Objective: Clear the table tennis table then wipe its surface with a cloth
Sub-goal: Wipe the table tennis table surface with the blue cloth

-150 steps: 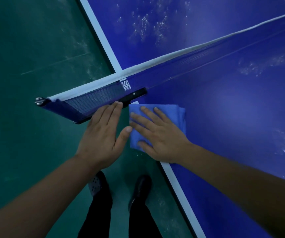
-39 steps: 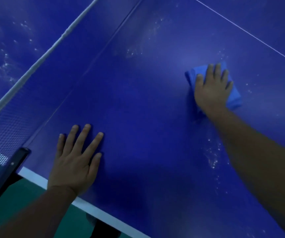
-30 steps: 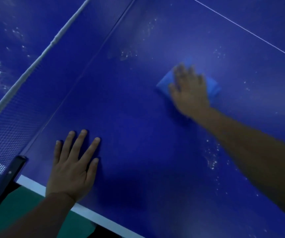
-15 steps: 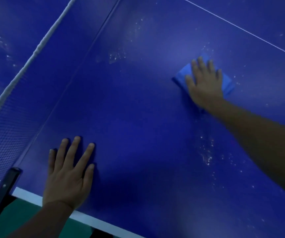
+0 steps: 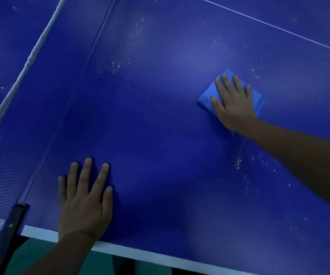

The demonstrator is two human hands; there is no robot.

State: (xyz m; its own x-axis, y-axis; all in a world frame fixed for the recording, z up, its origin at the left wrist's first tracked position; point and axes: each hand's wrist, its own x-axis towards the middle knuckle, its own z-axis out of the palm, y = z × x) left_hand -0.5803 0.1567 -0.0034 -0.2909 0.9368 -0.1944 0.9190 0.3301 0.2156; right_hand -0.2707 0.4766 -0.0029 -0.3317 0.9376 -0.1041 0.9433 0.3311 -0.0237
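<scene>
The blue table tennis table (image 5: pixel 160 126) fills the view. A folded light-blue cloth (image 5: pixel 206 98) lies on it at the right, and my right hand (image 5: pixel 233 102) presses flat on top of it with fingers spread. My left hand (image 5: pixel 84 201) rests palm down on the bare surface near the white front edge, holding nothing. White specks and smears (image 5: pixel 239 163) dot the surface below my right arm, and more specks (image 5: pixel 120 64) show near the net.
The net (image 5: pixel 7 135) with its white top band runs diagonally along the left, fixed by a black clamp post (image 5: pixel 15 219) at the table's edge. A thin white centre line (image 5: pixel 279 29) crosses the top right. Green floor (image 5: pixel 41 253) shows below the edge.
My right hand has slid the cloth back and forth, left then right and a little nearer. My left hand stays planted on the table.
</scene>
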